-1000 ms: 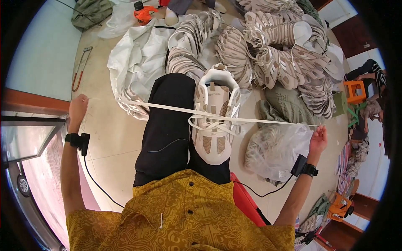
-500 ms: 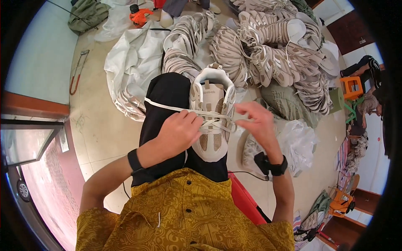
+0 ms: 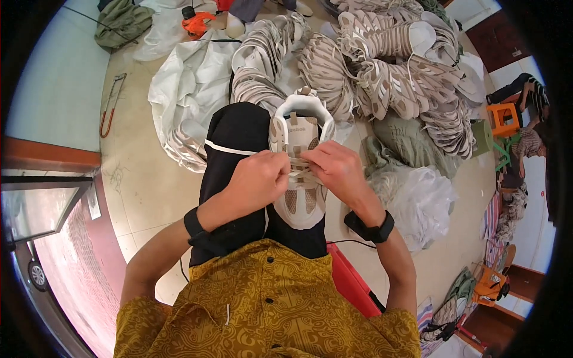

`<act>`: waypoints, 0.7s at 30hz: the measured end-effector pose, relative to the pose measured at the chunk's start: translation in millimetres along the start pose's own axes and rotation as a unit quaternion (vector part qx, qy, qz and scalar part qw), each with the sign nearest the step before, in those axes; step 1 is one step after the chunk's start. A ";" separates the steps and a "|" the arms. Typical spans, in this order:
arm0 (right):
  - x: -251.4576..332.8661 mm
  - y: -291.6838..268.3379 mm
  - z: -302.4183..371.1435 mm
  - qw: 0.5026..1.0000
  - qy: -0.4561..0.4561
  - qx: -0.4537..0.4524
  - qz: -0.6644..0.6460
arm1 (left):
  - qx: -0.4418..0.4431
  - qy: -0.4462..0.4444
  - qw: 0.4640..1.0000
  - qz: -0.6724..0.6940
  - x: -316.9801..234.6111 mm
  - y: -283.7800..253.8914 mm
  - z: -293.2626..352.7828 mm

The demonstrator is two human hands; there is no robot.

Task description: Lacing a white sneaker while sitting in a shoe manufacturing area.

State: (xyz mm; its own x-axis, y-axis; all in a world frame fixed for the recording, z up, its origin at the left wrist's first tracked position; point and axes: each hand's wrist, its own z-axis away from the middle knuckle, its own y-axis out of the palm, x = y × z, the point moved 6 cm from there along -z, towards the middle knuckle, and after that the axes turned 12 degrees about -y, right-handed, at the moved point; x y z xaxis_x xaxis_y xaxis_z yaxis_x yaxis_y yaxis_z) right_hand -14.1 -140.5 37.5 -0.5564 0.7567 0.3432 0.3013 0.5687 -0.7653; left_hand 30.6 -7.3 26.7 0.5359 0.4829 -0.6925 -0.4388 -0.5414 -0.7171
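A beige and white sneaker (image 3: 299, 206) rests on my lap, toe toward me, its tongue (image 3: 302, 132) and padded collar facing up. White shoelaces (image 3: 301, 177) cross over its middle. My left hand (image 3: 261, 176), fingers closed, pinches a lace at the shoe's left side; a long loose end of it trails left over my black trouser leg. My right hand (image 3: 337, 167) is closed on the lace at the right side, just over the eyelets. Both hands meet close together above the tongue's lower part. The fingertips partly hide the lacing between them.
Heaps of stacked beige shoe uppers (image 3: 325, 74) lie on the floor ahead, beside a white sack (image 3: 191, 74). Clear plastic bags (image 3: 421, 203) are at the right. A red-handled tool (image 3: 111, 107) lies at the left, a red box (image 3: 352, 280) near my right thigh. Other people sit far right.
My right hand has come in from the right, where its fingers were apart, and now closes on the lace over the shoe. My left hand has moved slightly up.
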 end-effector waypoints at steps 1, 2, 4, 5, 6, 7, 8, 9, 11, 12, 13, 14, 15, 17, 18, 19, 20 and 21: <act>-0.6 0.8 -0.2 1.000 0.005 0.007 -0.004 | 0.001 0.000 1.000 0.001 -2.5 -4.6 -3.3; -1.6 2.0 0.1 1.000 0.010 0.014 -0.008 | 0.083 -0.086 0.989 0.093 4.8 -1.1 -8.3; 0.0 0.1 -2.2 1.000 -0.014 0.002 0.012 | 0.161 -0.171 0.955 0.181 14.8 5.7 -9.7; 2.2 -1.7 -3.5 0.999 -0.039 -0.010 0.033 | 0.178 -0.195 0.935 0.237 21.4 9.9 -9.3; 2.1 -2.4 -4.3 0.999 -0.038 -0.009 0.032 | 0.196 -0.219 0.911 0.291 25.0 12.3 -8.8; 4.1 -4.5 -6.0 0.998 -0.049 -0.012 0.041 | 0.196 -0.220 0.910 0.291 27.5 11.0 -8.8; 5.7 -5.6 -6.7 0.997 -0.060 -0.014 0.050 | 0.205 -0.232 0.901 0.303 30.2 10.2 -8.0; 4.5 -5.3 -6.2 0.997 -0.059 -0.014 0.050 | 0.214 -0.243 0.892 0.315 28.9 8.5 -8.5; 3.0 -4.7 -4.9 0.997 -0.060 -0.018 0.043 | 0.184 -0.172 0.947 0.201 12.4 0.4 -9.2; 2.8 -4.7 -5.3 0.997 -0.061 -0.018 0.042 | 0.146 -0.096 0.981 0.083 2.0 -5.6 -9.5; 1.1 -5.7 -5.3 0.998 -0.048 -0.024 0.024 | 0.146 -0.097 0.981 0.083 5.4 -1.8 -8.9; -0.2 -6.5 -5.5 0.999 -0.036 -0.029 0.006 | 0.056 0.012 0.998 -0.020 0.3 -3.6 -8.2; 1.1 -7.7 -6.0 0.999 -0.036 -0.030 0.006 | -0.036 0.121 0.984 -0.123 -10.3 -6.7 -4.6; 0.3 -7.1 -6.8 1.000 0.004 -0.005 -0.027 | -0.033 0.113 0.988 -0.103 -4.6 -5.8 -4.3; 0.1 -6.9 -6.5 1.000 0.005 -0.005 -0.027 | -0.029 0.106 0.991 -0.082 -3.1 -6.8 -5.1; -1.1 -6.1 -6.4 0.999 0.013 -0.004 -0.036 | -0.028 0.106 0.991 -0.081 -2.4 -7.9 -5.7; -2.1 -5.5 -5.9 0.999 0.021 -0.003 -0.045 | -0.030 0.107 0.990 -0.082 -2.0 -9.9 -6.7; -2.5 -5.4 -5.4 0.999 0.021 -0.004 -0.044 | -0.032 0.110 0.990 -0.082 -1.9 -11.9 -8.7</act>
State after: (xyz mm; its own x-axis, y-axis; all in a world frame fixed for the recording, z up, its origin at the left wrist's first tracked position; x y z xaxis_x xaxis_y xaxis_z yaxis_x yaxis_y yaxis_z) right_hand -10.2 -143.8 43.7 -0.5482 0.7163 0.4317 0.2586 0.6361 -0.7270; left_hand 41.1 -7.8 37.3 0.7433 0.4107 -0.5280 -0.2895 -0.5141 -0.8074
